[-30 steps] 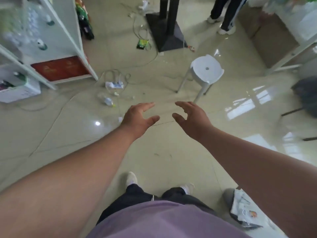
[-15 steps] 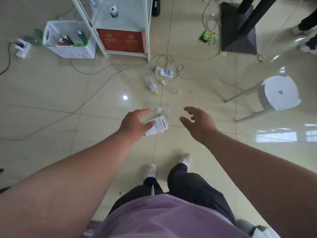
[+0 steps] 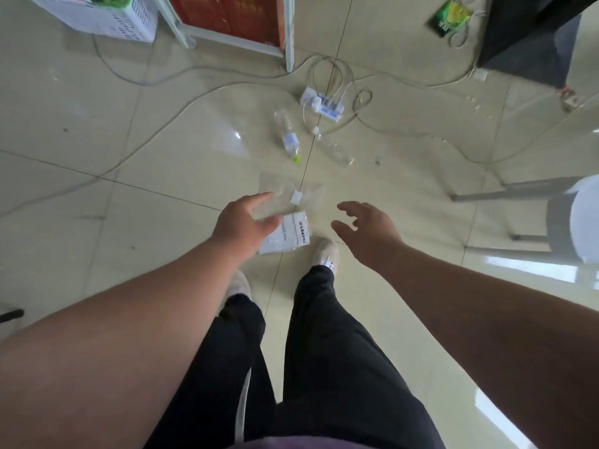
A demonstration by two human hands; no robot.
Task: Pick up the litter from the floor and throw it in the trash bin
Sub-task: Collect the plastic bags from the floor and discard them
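Note:
A white printed packet (image 3: 289,235) lies flat on the tiled floor just ahead of my right shoe. A clear plastic bag (image 3: 285,192) with a small white label lies beyond it. My left hand (image 3: 243,222) hovers over both with fingers spread, the thumb overlapping the packet's left edge; I cannot tell if it touches. My right hand (image 3: 368,231) is open to the right of the packet, holding nothing. Farther off lie a clear bottle with a blue label (image 3: 287,135), a second clear bottle (image 3: 335,151) and a green wrapper (image 3: 447,17). No trash bin is in view.
A white power strip (image 3: 322,104) with looping cables lies behind the bottles. A white basket (image 3: 120,19) and a shelf leg (image 3: 289,34) stand at the back left, a black table base (image 3: 525,37) at the back right, a white stool (image 3: 580,218) at the right.
The view has tilted down and closer to the floor; the packet and clear bag look larger. Both hands stay open, the left one staying over the packet.

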